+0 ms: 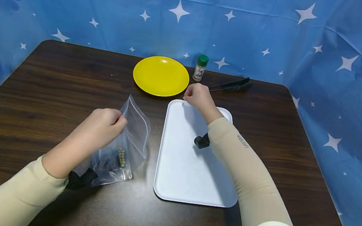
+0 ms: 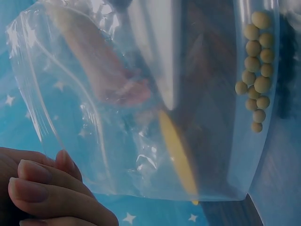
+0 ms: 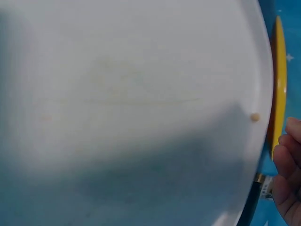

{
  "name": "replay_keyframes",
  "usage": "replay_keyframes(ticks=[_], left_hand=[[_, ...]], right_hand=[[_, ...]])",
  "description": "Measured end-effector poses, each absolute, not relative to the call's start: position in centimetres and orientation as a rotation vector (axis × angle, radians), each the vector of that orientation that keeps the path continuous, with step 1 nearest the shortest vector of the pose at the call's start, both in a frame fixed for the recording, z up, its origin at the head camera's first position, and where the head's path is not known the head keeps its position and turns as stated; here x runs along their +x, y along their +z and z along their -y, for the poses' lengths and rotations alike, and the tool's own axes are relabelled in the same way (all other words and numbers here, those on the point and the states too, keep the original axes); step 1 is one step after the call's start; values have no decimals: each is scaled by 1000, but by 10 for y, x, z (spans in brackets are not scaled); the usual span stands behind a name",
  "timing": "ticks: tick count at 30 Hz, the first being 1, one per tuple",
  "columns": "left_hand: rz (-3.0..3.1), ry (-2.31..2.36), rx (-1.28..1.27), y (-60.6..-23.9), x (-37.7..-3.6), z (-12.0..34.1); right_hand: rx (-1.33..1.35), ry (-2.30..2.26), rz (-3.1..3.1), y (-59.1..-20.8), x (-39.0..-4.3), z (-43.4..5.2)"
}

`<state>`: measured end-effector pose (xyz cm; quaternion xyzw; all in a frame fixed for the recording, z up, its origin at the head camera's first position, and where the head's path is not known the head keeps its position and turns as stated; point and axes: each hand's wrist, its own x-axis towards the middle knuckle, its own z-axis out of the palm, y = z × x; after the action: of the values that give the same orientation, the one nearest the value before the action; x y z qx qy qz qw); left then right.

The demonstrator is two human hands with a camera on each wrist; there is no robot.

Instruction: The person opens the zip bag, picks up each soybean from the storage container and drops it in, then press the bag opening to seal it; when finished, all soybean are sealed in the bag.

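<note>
In the head view my left hand point(image 1: 102, 126) pinches the upper edge of a clear zip bag point(image 1: 138, 123), holding it up at the left of the tray. Several round pale-yellow beans point(image 2: 254, 63) line up along the bottom of the bag in the left wrist view. My right hand point(image 1: 199, 96) is at the far left corner of the white tray point(image 1: 182, 170), fingers curled and thumb drawn in, with nothing visible between them. A single bean point(image 3: 255, 117) lies inside the tray's rim in the right wrist view, a short way from the fingertips.
Behind the tray sits a yellow plate point(image 1: 161, 76), with a green-capped shaker bottle point(image 1: 200, 68) beside it. Black-handled tongs point(image 1: 232, 85) lie to the right, partly behind my right hand. A blue star-printed curtain point(image 1: 175, 26) hangs behind the dark wooden table point(image 1: 84, 68).
</note>
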<state>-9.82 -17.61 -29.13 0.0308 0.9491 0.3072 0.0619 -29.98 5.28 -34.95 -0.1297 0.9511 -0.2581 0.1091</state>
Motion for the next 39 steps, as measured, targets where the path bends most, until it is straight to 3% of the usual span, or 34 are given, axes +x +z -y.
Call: replay_keyframes(ticks=[23, 33, 39], left_hand=[[-2877, 940, 81, -294, -98, 177], [-2875, 940, 75, -295, -99, 178], [-2881, 929, 70, -295, -100, 178]], right_hand=[[-465, -596, -2822, -374, -298, -45], [-456, -567, -2809, -367, -297, -44], [-630, -714, -2848, -341, -288, -38]])
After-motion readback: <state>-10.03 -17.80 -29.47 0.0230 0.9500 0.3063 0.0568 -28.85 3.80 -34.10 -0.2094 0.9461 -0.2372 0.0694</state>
